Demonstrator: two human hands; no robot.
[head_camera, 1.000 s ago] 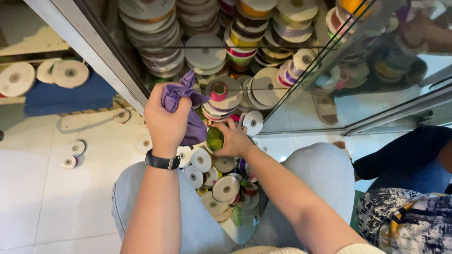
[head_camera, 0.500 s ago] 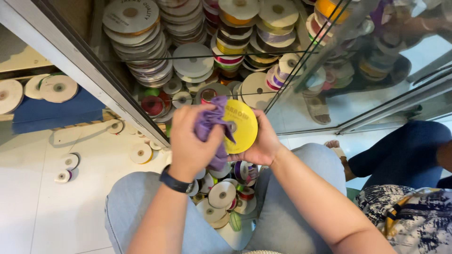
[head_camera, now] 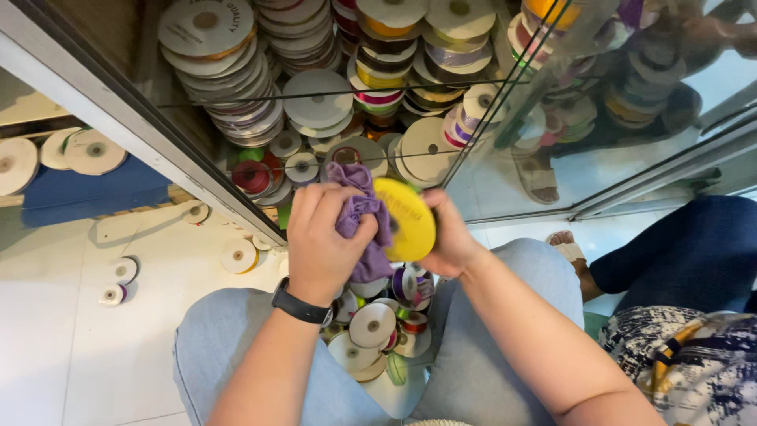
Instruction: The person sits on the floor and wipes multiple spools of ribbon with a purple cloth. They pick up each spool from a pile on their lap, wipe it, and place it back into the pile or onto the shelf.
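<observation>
White tiled floor (head_camera: pixel 71 347) beneath a seated person in pale blue trousers, facing a glass-fronted display cabinet (head_camera: pixel 552 126) with a metal frame.

Item 1: yellow ribbon spool (head_camera: pixel 406 218), flat disc, held at picture centre just in front of the cabinet glass. One second ago a smaller green spool sat in the same place; half a second ago the yellow one had come up, and it has since tilted further edge-on, so the wiping has passed to a new spool.

Item 2: purple cloth (head_camera: pixel 359 225), bunched, pressed against the spool's face at its 9 o'clock side.

Item 3: left hand (head_camera: pixel 323 237), fingers closed around the cloth, black wristwatch (head_camera: pixel 302 304) on the wrist.

Item 4: right hand (head_camera: pixel 449 237), at 3 o'clock of the spool, fingers gripping its rim from behind.

Item 5: pile of mixed ribbon spools (head_camera: pixel 374 331) at 6 o'clock, between the knees, white, green and purple among them.

Item 6: stacked spools (head_camera: pixel 315 95) on the cabinet shelves at 12 o'clock, many colours.

Item 7: loose white spools (head_camera: pixel 118 276) on the floor at 9 o'clock; larger pale discs on a blue shelf (head_camera: pixel 95 189) above them.

Item 8: another person at 3 to 4 o'clock, dark blue trouser leg (head_camera: pixel 678 252), patterned bag (head_camera: pixel 694 363).
</observation>
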